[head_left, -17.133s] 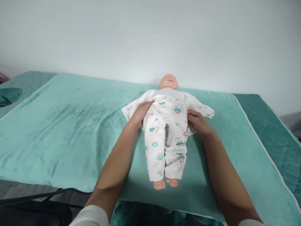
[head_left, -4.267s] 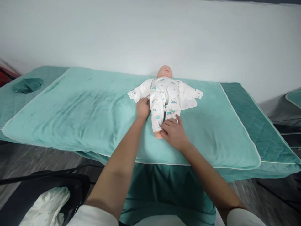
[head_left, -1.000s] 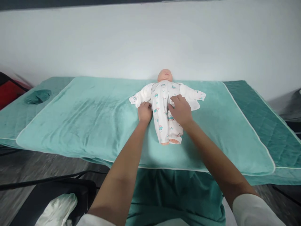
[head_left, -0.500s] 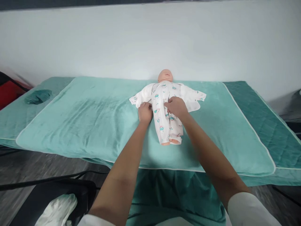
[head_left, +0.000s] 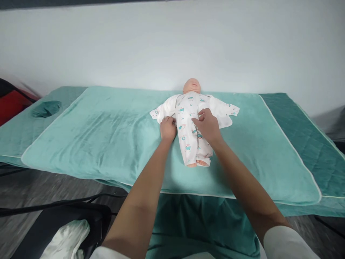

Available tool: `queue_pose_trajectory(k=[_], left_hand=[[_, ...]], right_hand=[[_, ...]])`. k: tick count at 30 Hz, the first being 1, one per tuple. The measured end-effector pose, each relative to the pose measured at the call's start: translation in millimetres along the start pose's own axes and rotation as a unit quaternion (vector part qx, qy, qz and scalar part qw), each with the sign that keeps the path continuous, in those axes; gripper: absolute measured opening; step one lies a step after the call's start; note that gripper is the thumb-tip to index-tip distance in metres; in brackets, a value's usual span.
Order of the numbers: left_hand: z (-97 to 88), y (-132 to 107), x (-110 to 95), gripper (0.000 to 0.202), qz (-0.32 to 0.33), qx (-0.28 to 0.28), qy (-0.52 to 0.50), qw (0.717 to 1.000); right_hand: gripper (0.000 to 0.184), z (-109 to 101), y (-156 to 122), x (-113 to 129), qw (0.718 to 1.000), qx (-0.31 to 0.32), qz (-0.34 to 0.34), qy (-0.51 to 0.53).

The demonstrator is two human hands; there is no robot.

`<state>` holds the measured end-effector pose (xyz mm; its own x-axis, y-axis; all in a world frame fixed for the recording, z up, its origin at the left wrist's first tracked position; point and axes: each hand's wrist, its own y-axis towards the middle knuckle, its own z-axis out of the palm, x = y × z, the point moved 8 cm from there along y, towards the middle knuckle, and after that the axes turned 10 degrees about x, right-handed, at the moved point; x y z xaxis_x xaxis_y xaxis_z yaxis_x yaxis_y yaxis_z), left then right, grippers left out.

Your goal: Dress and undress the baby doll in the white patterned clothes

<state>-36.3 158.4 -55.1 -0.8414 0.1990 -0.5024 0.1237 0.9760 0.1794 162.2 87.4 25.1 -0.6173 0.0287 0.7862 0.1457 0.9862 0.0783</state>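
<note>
A baby doll (head_left: 192, 85) lies on its back, its head toward the wall and its feet toward me. It wears white printed baby trousers (head_left: 185, 133), pulled high over its chest, and a white baby jacket (head_left: 219, 111) spread out to both sides. My left hand (head_left: 168, 128) rests at the trousers' left edge by the jacket hem, its fingers curled against the cloth; the fingertips are partly hidden. Over the doll's middle, my right hand (head_left: 208, 125) has its thumb and fingers apart. Its thumb tip is at the front of the trousers.
A light green cover (head_left: 107, 136) lies over the darker green massage bed (head_left: 299, 126), which has a face hole (head_left: 46, 109) at the left. Behind it stands a white wall (head_left: 161, 43). A pale crumpled cloth (head_left: 68, 239) is on a black seat (head_left: 37, 233) at lower left.
My right hand has opened its thumb and fingers from the trouser cloth, and the raised fold there lies flatter. The left hand stays by the doll's side. The view has shifted slightly.
</note>
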Motion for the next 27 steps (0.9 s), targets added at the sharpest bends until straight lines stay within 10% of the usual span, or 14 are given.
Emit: queue_pose_trajectory(k=[12, 21, 27], left_hand=[[0.1, -1, 0, 0.026, 0.000, -0.001, 0.001, 1.000], [0.9, 0, 1, 0.026, 0.001, -0.002, 0.011, 1.000], [-1.6, -1, -2, 0.027, 0.000, -0.001, 0.009, 1.000]], right_hand=[[0.040, 8, -16, -4, 0.985, 0.165, -0.026, -0.052], [0.038, 8, -25, 5, 0.973, 0.064, -0.037, -0.218], [0.016, 16, -54, 13, 0.967, 0.113, -0.081, -0.215]])
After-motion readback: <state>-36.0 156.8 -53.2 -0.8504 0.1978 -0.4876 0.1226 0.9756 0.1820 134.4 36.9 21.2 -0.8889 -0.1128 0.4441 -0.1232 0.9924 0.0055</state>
